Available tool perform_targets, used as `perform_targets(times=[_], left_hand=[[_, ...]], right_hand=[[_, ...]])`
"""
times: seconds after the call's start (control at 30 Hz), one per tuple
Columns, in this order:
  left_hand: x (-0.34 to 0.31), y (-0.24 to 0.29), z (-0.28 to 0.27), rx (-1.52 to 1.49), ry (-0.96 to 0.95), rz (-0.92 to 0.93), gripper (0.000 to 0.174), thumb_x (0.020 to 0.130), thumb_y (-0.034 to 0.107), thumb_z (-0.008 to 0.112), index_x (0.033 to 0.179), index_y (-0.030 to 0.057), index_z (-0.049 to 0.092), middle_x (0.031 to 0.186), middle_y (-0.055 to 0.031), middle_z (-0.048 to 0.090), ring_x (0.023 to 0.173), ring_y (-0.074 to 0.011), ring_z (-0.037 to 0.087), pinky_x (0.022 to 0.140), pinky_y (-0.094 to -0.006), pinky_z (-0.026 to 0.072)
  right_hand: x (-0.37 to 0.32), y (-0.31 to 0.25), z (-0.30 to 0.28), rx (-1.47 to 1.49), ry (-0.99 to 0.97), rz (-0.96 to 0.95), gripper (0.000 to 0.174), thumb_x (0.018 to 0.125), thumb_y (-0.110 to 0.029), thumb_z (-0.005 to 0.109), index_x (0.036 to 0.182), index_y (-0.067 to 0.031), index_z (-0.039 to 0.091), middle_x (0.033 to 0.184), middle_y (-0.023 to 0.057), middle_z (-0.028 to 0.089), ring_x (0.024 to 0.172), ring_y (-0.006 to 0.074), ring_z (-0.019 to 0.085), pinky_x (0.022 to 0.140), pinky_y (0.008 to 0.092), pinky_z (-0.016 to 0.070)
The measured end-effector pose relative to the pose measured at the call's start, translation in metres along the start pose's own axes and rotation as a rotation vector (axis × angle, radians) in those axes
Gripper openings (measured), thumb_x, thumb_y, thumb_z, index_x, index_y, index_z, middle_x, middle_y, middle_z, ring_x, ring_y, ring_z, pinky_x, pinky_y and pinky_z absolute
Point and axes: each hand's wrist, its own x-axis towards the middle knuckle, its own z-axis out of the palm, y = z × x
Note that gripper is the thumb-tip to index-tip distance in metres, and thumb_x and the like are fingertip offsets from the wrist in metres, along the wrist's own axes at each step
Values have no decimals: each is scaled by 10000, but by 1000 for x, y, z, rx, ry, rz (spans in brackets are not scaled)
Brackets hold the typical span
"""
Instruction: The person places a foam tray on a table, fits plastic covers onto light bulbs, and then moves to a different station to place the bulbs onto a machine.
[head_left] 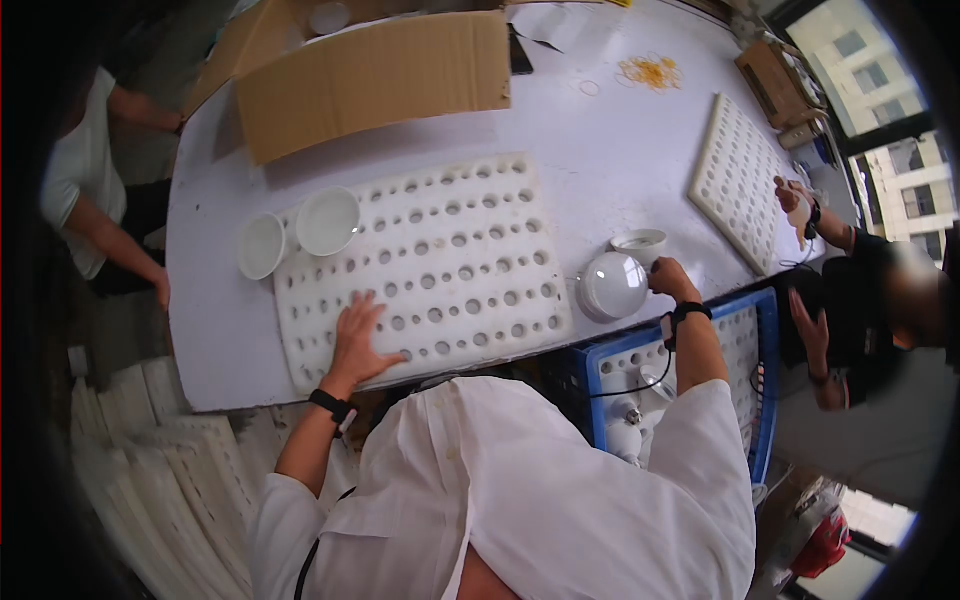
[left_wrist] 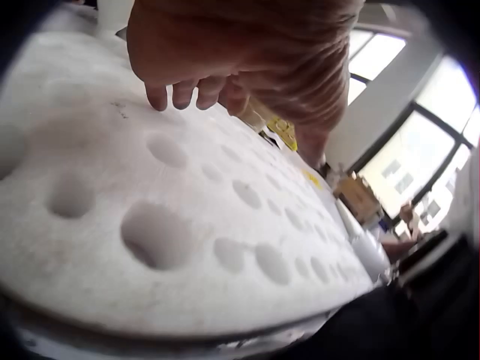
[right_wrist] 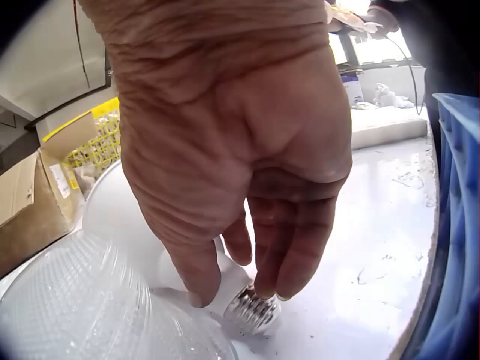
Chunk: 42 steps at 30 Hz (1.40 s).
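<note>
My left hand (head_left: 357, 345) rests with spread fingers on a white foam board (head_left: 478, 335) full of round holes. In the left wrist view its fingertips (left_wrist: 182, 94) meet the board's surface. At the table's front edge, my right hand (head_left: 672, 280) pinches a white light bulb by its neck; the silver screw base (right_wrist: 253, 310) shows below the fingertips. Beside that hand lies a shiny, clear-domed round lamp (head_left: 613, 286), finely ribbed in the right wrist view. A white bowl-shaped piece (head_left: 640, 240) sits just behind it. Two white round shades (head_left: 328, 221) overlap the board's left end.
A blue crate (head_left: 592, 400) at front right holds a holed board and white bulbs (head_left: 625, 440). Another holed board (head_left: 735, 180) lies at right, a cardboard box (head_left: 380, 85) behind. Yellow rubber bands (head_left: 650, 72) lie far back. People stand left and right; foam boards (head_left: 165, 470) lean lower left.
</note>
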Motion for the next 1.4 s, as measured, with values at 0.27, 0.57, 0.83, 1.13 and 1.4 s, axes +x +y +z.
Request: perform_targets(times=[0.27,0.57,0.83,1.13,1.4], left_hand=[[-9,4,15,121,-152,-50,1026,436,435,827,1313,124,395,1452,-157,211,1356,-325,141,1087,-498,105],[-5,10,31,153,-132,-88,1017,459,441,822,1321,115,392,1443,-167,240,1354,-332,151,1092,-481,112],[44,102,7,-1149,-372,-121,675,660,191,770,1232,16,456,1295,-131,443,1225,-244,401,1034,-374,320],[48,92,15,-909,-221,78,439,740,56,672,1149,20,516,1071,-74,593,961,-179,567,861,-322,456],[35,66,11,-840,-110,-80,358,688,106,698,1027,33,609,1004,-92,636,918,-166,602,802,-294,476]], right_hand=[[-2,4,1,-16,101,-60,287,692,-190,664,858,42,647,701,159,652,578,224,638,566,320,513],[-72,-25,-12,491,555,-214,321,748,-238,671,854,56,596,665,84,636,552,130,589,517,262,477],[-173,-196,97,547,44,-669,355,725,-179,707,1017,-5,604,831,138,650,664,176,616,604,293,490],[-174,-202,116,273,64,-767,449,676,-251,744,1050,-62,581,977,154,610,886,318,593,759,366,484],[-104,-80,50,-316,340,-84,1011,546,-420,794,1373,-114,300,1345,305,290,1247,429,307,967,488,373]])
